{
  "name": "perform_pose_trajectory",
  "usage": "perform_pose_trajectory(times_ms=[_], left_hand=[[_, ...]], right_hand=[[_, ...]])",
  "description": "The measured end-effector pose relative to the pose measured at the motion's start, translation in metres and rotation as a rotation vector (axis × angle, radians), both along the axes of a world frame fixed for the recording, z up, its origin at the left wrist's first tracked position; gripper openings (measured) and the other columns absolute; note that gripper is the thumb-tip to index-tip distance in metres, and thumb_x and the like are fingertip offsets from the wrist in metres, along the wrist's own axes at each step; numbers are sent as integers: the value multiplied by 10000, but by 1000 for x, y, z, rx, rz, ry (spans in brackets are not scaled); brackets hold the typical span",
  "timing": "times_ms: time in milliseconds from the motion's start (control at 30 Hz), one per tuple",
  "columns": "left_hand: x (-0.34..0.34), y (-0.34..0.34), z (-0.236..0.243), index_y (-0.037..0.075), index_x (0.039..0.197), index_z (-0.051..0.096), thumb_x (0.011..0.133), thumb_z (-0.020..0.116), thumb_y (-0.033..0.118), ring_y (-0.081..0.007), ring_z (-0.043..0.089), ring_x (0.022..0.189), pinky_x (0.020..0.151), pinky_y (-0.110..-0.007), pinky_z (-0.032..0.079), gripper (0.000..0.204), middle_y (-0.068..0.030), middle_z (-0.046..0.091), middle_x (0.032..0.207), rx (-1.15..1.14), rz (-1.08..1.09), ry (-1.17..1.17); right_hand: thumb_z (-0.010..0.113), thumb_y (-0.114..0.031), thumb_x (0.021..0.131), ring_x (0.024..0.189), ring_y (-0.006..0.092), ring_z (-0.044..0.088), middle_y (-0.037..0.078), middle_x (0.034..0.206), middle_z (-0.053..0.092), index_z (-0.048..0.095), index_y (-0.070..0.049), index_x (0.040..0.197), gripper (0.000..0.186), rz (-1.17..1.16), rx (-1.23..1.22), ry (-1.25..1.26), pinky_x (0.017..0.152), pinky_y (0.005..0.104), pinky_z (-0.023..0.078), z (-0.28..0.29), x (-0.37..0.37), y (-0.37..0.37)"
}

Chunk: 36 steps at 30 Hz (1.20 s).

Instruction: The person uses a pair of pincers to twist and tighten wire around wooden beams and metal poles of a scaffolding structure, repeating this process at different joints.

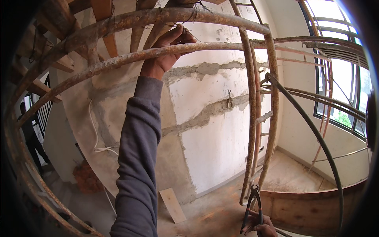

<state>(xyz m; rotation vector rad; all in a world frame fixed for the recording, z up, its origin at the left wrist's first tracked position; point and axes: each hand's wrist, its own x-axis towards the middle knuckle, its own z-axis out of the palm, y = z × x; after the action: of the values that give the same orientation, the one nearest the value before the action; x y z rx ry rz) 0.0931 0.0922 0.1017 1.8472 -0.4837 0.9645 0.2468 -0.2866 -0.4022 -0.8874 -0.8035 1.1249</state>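
My left hand [167,53] is raised behind the lower of two rusty scaffold tubes [130,56], in a dark sleeve [144,142]. Its fingers are closed in a pinch at thin tie wire [185,30], just under the upper tube [136,17]. Dark wire ends stick out around that tube. Low on the right, my right hand [262,227] grips the dark handles of a pair of end-cutting pincers [254,193]. Their jaws point up beside the foot of the scaffold's upright tubes [252,118].
Wooden beams [104,23] hang overhead at the left. Scaffold uprights and a dark curved bar [312,122] cross the right side. Behind is a patched wall [213,138], with a window [339,79] at right. A board [172,205] lies below, and a person [33,138] stands far left.
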Motion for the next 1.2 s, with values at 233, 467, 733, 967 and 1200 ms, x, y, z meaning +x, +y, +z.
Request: perform_pose_trajectory(times_ms=[233,467,733,967,1200], left_hand=[[-2,-3,3,53,1008,684,876,755,284,-204,723,874,820,-356,599,275,-92,725,919,-17,37,-65],[-10,-4,4,69,1090,640,908,723,289,-201,706,895,830,-356,607,297,-65,694,944,-1,12,42],[-25,-7,-7,57,1046,676,914,710,308,-152,695,792,715,-306,597,286,-48,713,863,161,287,-179],[-53,-10,-71,22,908,695,925,668,150,-98,612,603,526,-253,473,133,-56,679,715,762,1170,134],[-58,-113,-102,59,978,615,817,752,99,-311,682,700,598,-400,526,215,-129,649,852,1129,1522,-577]], right_hand=[[509,-4,658,837,252,701,246,1235,629,431,73,1429,779,194,-8,-35,707,339,582,-21,-3,38],[509,-2,676,825,248,695,236,1239,630,443,60,1427,756,231,-68,-99,687,334,571,-50,-7,68],[513,-6,693,814,240,689,217,1242,635,453,46,1426,737,218,-67,-120,669,327,559,-56,-13,82],[516,-10,708,804,234,683,201,1244,639,463,34,1424,719,181,-3,-89,654,321,549,-39,-19,73],[639,-117,728,931,331,695,316,1306,541,357,82,1466,815,284,206,51,750,388,598,19,-20,86]])
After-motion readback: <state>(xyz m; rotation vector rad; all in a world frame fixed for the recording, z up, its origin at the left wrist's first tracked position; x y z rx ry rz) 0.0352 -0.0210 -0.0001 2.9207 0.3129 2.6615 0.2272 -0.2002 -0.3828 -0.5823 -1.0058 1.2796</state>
